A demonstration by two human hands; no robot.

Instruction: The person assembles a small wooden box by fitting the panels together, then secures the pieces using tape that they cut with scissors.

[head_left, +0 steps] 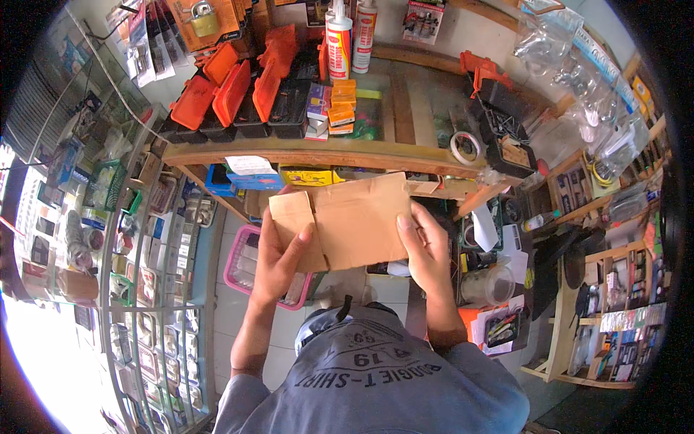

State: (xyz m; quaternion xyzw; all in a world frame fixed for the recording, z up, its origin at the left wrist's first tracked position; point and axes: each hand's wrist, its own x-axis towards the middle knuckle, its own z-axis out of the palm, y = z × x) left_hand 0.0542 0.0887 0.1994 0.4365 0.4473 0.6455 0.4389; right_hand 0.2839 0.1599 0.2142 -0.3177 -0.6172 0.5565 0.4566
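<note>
A flat brown piece of cardboard [361,224] is held up in front of my chest, slightly tilted. Near its left end a smaller cardboard flap [293,217] meets the larger panel along a dark, uneven slit. My left hand [282,249] grips the flap end, thumb on the near face and the other fingers mostly behind. On the opposite edge, my right hand [426,242] pinches the panel between its thumb in front and fingers behind. Whatever lies on the far face of the cardboard is hidden.
Beyond the cardboard stands a wooden-framed glass counter [405,153] with orange-lidded black boxes [231,94], sealant tubes [339,43] and a tape roll [465,147]. A pink basket [235,264] sits on the tiled floor. Stocked shelves [155,289] line the left; a wooden rack [607,318] stands right.
</note>
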